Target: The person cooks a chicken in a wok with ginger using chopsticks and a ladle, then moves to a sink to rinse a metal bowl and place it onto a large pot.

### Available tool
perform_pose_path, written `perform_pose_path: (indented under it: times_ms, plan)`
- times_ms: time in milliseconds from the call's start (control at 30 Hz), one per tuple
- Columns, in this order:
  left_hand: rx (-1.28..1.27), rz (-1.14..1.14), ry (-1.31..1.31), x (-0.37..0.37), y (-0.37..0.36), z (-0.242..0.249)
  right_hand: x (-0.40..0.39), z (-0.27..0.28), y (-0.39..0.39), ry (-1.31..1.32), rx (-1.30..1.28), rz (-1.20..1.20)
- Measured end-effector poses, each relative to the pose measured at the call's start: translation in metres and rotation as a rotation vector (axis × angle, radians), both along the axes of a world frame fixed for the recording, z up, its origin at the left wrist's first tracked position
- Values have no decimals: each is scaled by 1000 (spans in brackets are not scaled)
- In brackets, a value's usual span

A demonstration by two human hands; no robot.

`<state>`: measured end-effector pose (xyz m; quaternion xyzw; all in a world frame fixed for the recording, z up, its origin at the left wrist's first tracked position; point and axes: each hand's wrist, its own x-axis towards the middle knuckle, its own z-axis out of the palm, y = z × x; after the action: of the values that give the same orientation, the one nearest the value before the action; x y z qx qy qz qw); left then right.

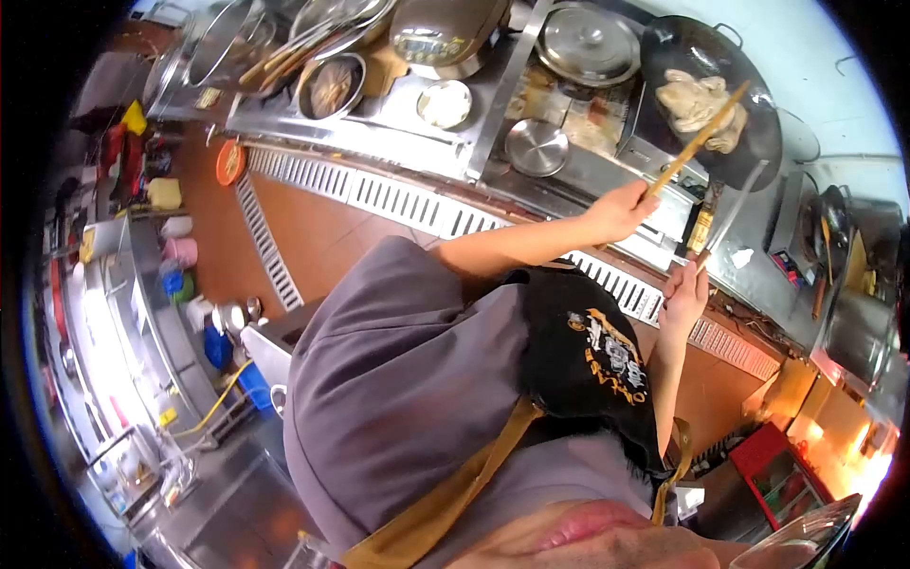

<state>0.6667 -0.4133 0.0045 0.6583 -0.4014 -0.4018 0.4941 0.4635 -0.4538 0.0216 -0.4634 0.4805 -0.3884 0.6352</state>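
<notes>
My left hand (621,212) is closed round a long wooden stick (700,138), whose far end crosses over a whole pale chicken (694,102). The chicken lies in a large dark wok (758,128) at the upper right. My right hand (682,292) is closed on a long tool with a slim metal shaft (737,216) and a brownish grip. Its metal end reaches the wok's near rim, and I cannot make out what kind of tool it is. Close to my right hand is the wok's yellowish wrapped handle (701,228).
Left of the wok are a lidded metal pot (590,43) and a small metal pan (536,148). Farther left stand a white bowl (444,104), a dark bowl (332,87) and a rice cooker (450,33). Bright flames (863,455) show at the lower right. Floor grates (398,201) run along the counter.
</notes>
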Motion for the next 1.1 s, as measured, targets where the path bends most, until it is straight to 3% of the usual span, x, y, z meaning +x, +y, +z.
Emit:
perform_pose_path:
  times_ms: [133, 367, 500, 533, 567, 633, 667, 700, 733, 767, 800, 900, 1000, 1100]
  plan:
    - [-12, 9, 30, -41, 19, -15, -25, -6, 9, -33, 69, -33]
    - [-57, 4, -39, -85, 42, -25, -75, -9, 45, 126, 96, 12]
    - [16, 49, 135, -107, 47, -29, -109, -29, 57, 124, 138, -23]
    - [-8, 28, 74, -111, 46, -39, -110, -31, 61, 134, 167, -106]
    - [-34, -10, 16, -114, 42, -49, -119, -29, 62, 120, 109, -40]
    - [63, -124, 154, -122, 36, -49, -136, -47, 61, 85, 2, -86]
    - [-1, -157, 360, -133, 31, -37, -138, -44, 65, -18, 119, -217]
    - [93, -282, 764, -131, 22, -38, -149, -34, 65, 194, -91, -202]
    - [132, -397, 831, -134, 14, -41, -158, -36, 66, 278, -185, -250]
    - [50, -378, 463, -159, 19, -16, -166, -23, 73, 350, -206, -299]
    - [62, -487, 348, -170, 14, -13, -174, -19, 81, 313, -132, -397]
    - [97, -789, 310, -190, 5, -17, -188, -27, 122, 223, 3, -619]
    - [116, -1078, 245, -211, -2, -18, -192, -53, 174, 140, -37, -991]
    - [177, -1340, 212, -223, -3, -32, -171, -33, 238, 79, 25, -1299]
